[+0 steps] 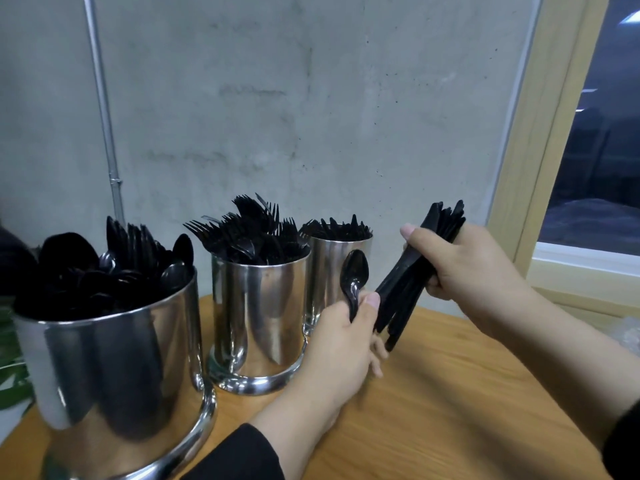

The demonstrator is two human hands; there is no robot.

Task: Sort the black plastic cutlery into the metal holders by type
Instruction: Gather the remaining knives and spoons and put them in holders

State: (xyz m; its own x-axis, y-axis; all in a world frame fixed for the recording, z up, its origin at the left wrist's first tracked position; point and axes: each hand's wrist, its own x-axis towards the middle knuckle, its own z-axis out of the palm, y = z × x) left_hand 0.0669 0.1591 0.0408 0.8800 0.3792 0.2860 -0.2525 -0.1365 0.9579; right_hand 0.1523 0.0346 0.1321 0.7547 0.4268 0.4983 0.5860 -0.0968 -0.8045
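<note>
Three shiny metal holders stand on the wooden table. The left holder [114, 368] is full of black spoons, the middle holder [259, 306] bristles with black forks, and the far holder [329, 268] behind it contains knives. My left hand [343, 344] grips a single black spoon [354, 276], bowl up, in front of the far holder. My right hand [474, 268] is closed around a bundle of black knives [412, 275], held slanted above the table, its lower end beside my left thumb.
The wooden table [450, 410] stretches toward me on the right. A concrete wall with a metal conduit [104, 109] rises behind the holders. A wooden window frame [540, 150] stands at the right. Green leaf-patterned material [10, 375] lies at the left edge.
</note>
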